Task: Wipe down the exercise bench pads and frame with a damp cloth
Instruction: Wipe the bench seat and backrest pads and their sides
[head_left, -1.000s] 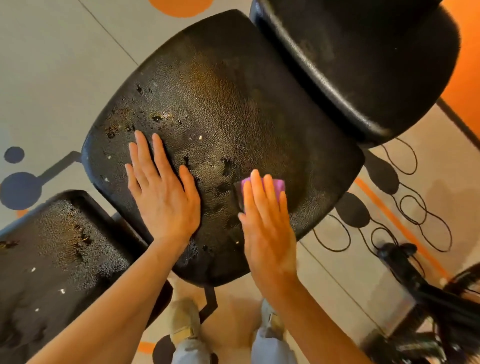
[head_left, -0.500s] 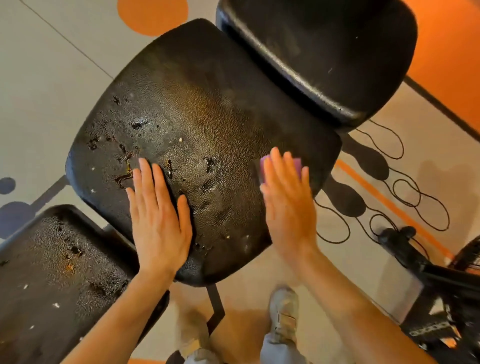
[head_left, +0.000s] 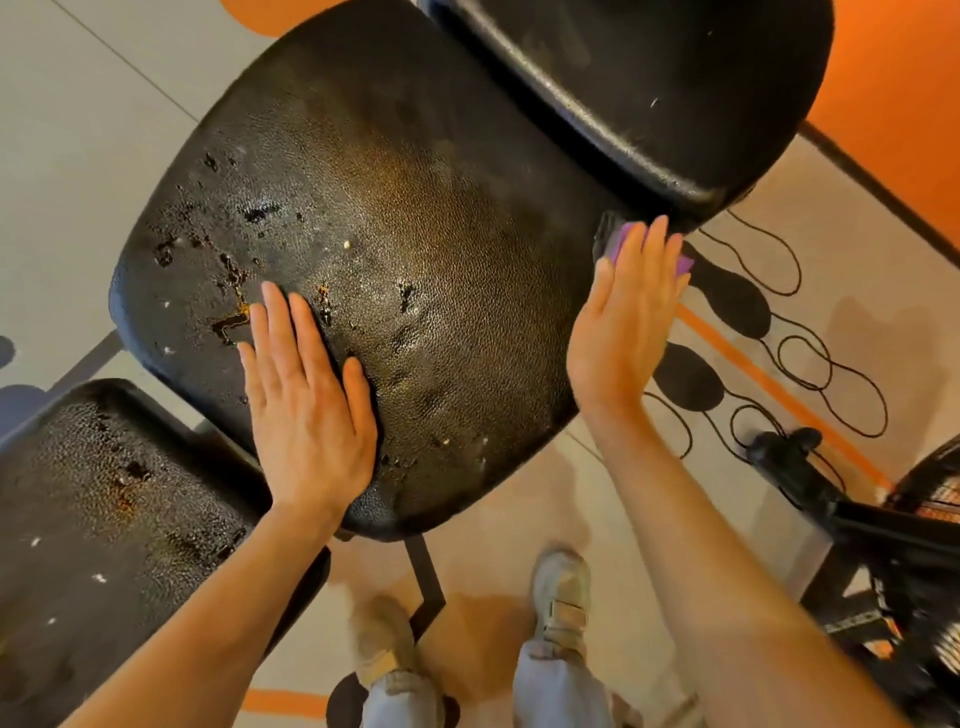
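A worn black bench pad with cracked, flaking leather fills the middle of the head view. My left hand lies flat on its near left part, fingers straight. My right hand presses a purple cloth with straight fingers against the pad's right edge, close to the gap below a second black pad at the upper right. Most of the cloth is hidden under my fingers. A third black pad, also flaking, sits at the lower left.
A black frame post drops from under the middle pad between my two shoes. Dark gym equipment stands at the lower right. The floor is beige with orange and dark patterns; an orange wall rises at the upper right.
My right hand has slid the purple cloth from the pad's near middle rightward and away to its right edge. My left hand has stayed flat on the pad.
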